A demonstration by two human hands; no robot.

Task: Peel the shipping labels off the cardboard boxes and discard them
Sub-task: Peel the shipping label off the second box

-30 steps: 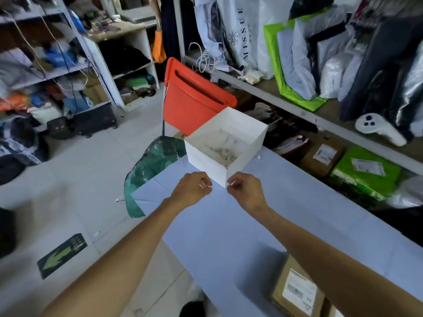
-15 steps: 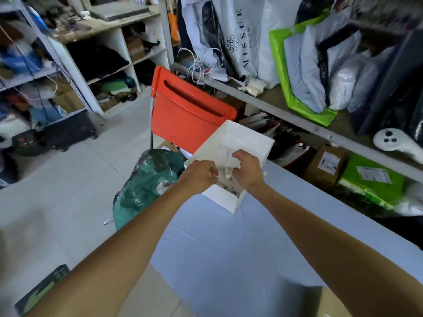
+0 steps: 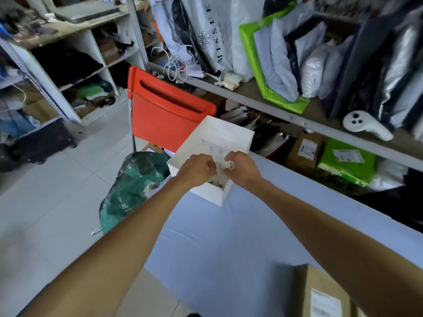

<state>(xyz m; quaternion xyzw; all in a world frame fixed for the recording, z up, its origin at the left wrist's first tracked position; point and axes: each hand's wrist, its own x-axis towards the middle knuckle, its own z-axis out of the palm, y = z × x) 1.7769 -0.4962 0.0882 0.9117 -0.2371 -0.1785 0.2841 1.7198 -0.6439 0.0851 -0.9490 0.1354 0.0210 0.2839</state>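
An open white box [image 3: 206,192] stands at the far corner of the blue table [image 3: 229,248], with torn label scraps lying inside it. Both my hands hover over its opening. My left hand [image 3: 194,170] and my right hand [image 3: 242,169] have curled fingers and pinch a crumpled piece of white label [image 3: 225,166] between them. A cardboard box [image 3: 320,291] with a white shipping label [image 3: 326,304] sits at the near right of the table, partly behind my right forearm.
A red chair [image 3: 169,110] stands behind the white box, and a green sack [image 3: 132,191] leans by the table's left edge. Labelled boxes [image 3: 304,149] and a green parcel [image 3: 345,161] sit under the right shelf. Tiled floor lies to the left.
Both hands have moved from the near edge of the white box to over its opening, still pinching the label piece. The camera has tipped forward.
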